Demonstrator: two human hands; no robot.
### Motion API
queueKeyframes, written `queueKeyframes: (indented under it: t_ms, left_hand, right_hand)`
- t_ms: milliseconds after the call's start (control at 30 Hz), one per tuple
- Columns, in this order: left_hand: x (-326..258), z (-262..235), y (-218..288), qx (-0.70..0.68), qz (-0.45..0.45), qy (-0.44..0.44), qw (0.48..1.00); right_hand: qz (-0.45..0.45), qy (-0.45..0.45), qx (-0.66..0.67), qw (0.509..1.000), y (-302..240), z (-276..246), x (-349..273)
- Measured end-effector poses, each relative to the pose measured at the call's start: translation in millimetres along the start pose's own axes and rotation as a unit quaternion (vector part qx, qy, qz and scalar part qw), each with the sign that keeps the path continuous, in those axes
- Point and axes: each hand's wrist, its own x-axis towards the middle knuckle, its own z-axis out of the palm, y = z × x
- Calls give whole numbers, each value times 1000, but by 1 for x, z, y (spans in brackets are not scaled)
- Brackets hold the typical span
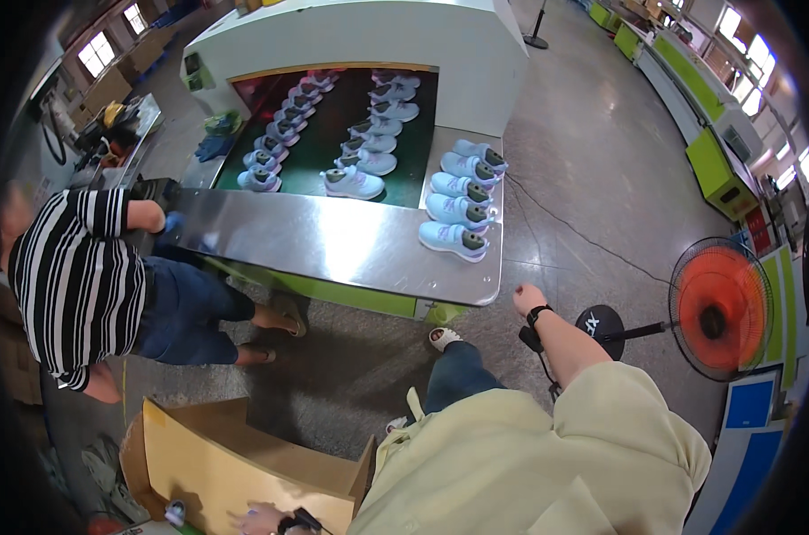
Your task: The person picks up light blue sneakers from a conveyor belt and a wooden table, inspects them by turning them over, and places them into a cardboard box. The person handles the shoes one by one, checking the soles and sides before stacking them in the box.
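My left hand (260,519) is low in the view, over the open cardboard box (231,450); its fingers reach out to the left, slightly blurred, with nothing visible in them. A black strap is around that wrist. A small shoe (175,513) lies at the box's lower left, apart from the hand. My right hand (528,299) hangs just off the right front corner of the metal table (320,245), fingers curled in and nothing seen in them. Nearest to it, a short row of light blue sneakers (458,210) stands along the table's right side.
Two rows of light blue sneakers (369,161) sit on the dark green conveyor (311,178) under a white machine hood (351,36). A person in a striped shirt (74,276) stands at left. An orange fan (721,308) is at right; a cable (592,241) crosses the floor.
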Motion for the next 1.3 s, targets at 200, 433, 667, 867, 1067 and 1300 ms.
queueKeyframes:
  t_ms: [200, 433, 667, 867, 1067, 1300]
  left_hand:
    - [-97, 42, 283, -238, 381, -132, 884]
    - [-334, 12, 534, -396, 314, -650, 568]
    - [-452, -2, 613, -395, 204, -668, 598]
    - [-454, 36, 643, -383, -12, -678, 628]
    - [-465, 23, 643, -288, 141, -565, 760]
    - [-435, 28, 649, -368, 149, -554, 731]
  right_hand:
    - [-147, 67, 182, 970, -33, -57, 90]
    - [-335, 40, 237, 911, -98, -110, 167]
    - [-371, -13, 191, 909, -124, -83, 218]
    - [-339, -18, 174, 924, -124, -99, 177]
    - [-317, -33, 180, 931, -118, -71, 169]
    - [-250, -79, 259, 929, -123, -75, 188]
